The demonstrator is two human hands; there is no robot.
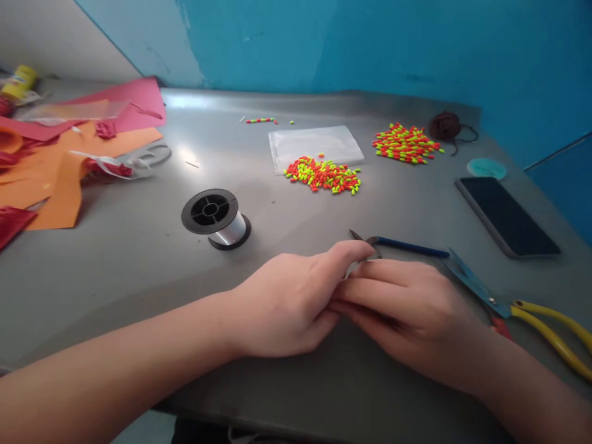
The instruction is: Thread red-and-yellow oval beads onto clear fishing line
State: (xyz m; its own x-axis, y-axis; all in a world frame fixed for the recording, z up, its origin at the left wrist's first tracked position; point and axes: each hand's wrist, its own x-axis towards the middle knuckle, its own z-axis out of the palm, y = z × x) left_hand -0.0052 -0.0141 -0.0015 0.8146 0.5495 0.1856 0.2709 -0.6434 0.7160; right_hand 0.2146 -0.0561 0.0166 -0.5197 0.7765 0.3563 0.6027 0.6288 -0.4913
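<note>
Head view: a glossy blue wall point(277, 49) rises behind a smooth grey table point(139, 277). Matte orange paper sheets point(65, 191) and a flat pink paper sheet point(143, 102) lie at the left, light, likely easy to crease, and best lifted by an edge.

The left hand point(287, 302) and right hand point(411, 308) meet over the near part of the table, fingers bunched together. Whatever may be pinched there is hidden, so I cannot tell whether either grips something.

Yellow-handled metal scissors point(505, 308) lie beside the right wrist, and beyond them sits a dark, flat phone point(509, 216). A clear, flat plastic bag point(319, 143) rests farther back; it looks limp and slippery.

The round black plastic spool of pale, shiny line point(189, 216) stands beyond the left hand. It looks light and rigid but may roll if tipped; its flanges offer a sure hold, while the line itself is probably slick and springy. Slim blue-handled metal pliers point(414, 248) lie just past the fingers, stiff, best taken by the handles.

Small oval red and yellow-green beads point(324, 176) form 2 heaps, 1 partly on the bag and 1 to its right. They seem hard, light and prone to scatter, so fingertips suit them singly.
</note>
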